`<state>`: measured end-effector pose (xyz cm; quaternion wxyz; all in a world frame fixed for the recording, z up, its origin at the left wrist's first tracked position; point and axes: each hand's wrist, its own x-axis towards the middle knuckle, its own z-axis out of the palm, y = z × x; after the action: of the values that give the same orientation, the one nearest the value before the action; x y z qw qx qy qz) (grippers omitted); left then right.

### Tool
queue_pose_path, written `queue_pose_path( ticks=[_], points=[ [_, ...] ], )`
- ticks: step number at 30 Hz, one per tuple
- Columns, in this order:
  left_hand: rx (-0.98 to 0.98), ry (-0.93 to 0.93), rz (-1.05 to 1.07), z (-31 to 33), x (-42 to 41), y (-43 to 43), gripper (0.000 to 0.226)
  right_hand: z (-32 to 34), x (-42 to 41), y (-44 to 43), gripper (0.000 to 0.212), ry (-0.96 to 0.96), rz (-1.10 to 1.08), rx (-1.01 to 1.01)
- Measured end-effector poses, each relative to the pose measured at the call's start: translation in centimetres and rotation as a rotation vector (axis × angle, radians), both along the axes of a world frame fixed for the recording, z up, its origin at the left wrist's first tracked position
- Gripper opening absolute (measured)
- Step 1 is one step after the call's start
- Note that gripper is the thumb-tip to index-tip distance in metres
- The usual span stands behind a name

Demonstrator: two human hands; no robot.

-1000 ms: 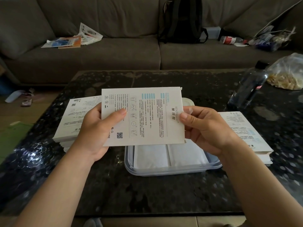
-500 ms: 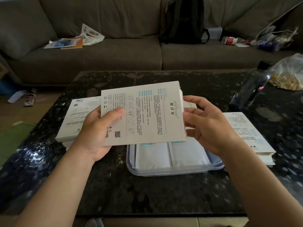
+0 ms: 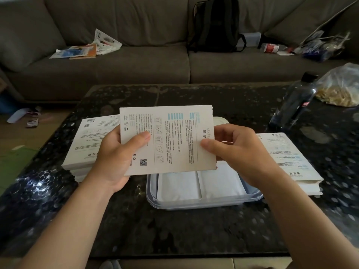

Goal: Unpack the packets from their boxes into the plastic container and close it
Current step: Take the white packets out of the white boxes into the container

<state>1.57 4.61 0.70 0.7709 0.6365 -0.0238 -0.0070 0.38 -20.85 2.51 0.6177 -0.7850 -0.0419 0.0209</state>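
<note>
- Step in hand: one flat printed box [image 3: 171, 140], held up over the plastic container [image 3: 204, 205], appears to be about to be opened at its right end; whether its flap is open cannot be told.
- Left hand [image 3: 114, 158]: grips the box's left end, thumb laid across the printed face and fingers curled behind it.
- Right hand [image 3: 239, 150]: pinches the box's right end, thumb on the front and fingers behind.
- Next move, as judged: the left hand steadies the box while the right hand frees the end and draws the packet out, then lowers it flat into the container.
- Plastic container: on the bench [image 3: 174, 233], below and between the hands, uncovered. It holds white packets [image 3: 178, 186], two lying side by side on top.
- Pale rounded piece [image 3: 220, 121], beyond the right hand: possibly the lid, mostly hidden.
- Stack of boxes [image 3: 87, 146]: outside the left hand.
- Further boxes [image 3: 291, 162]: outside the right hand; full or emptied cannot be told.
</note>
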Motion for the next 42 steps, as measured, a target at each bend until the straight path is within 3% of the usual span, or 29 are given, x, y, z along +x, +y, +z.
queue_pose_path(
  ticks=[7, 12, 20, 24, 28, 32, 35, 42],
  points=[
    [0.099, -0.059, 0.000, 0.3, 0.0, -0.2, 0.039, 0.3, 0.0, 0.2, 0.022, 0.093, -0.008, 0.095],
    [0.239, -0.104, 0.068, 0.6, 0.0, 0.0, 0.056, 0.4, 0.0, 0.5, 0.019, 0.165, 0.022, 0.185],
    [0.522, -0.132, 0.154, 1.2, 0.3, 0.1, 0.047, 0.2, 0.1, 1.6, 0.015, 0.210, -0.018, 0.343],
    [0.903, -0.142, 0.242, 1.8, 0.6, 0.1, 0.119, 0.2, 0.2, 1.8, 0.015, 0.217, -0.066, 0.349],
    [1.368, -0.514, -0.004, 3.7, -0.2, -0.4, 0.138, 0.0, 0.2, 2.0, 0.014, 0.208, -0.072, 0.309],
    [1.639, -0.512, -0.211, 3.5, -0.3, -1.7, 0.153, -0.2, 0.2, 2.5, 0.014, 0.194, -0.033, 0.319],
    [1.703, -0.484, -0.216, 2.8, -0.1, -1.7, 0.157, -0.4, 0.3, 2.8, 0.015, 0.207, -0.003, 0.305],
    [1.651, -0.533, -0.139, 2.5, -0.1, -1.4, 0.145, -0.3, 0.7, 2.6, 0.018, 0.175, 0.049, 0.174]
  ],
)
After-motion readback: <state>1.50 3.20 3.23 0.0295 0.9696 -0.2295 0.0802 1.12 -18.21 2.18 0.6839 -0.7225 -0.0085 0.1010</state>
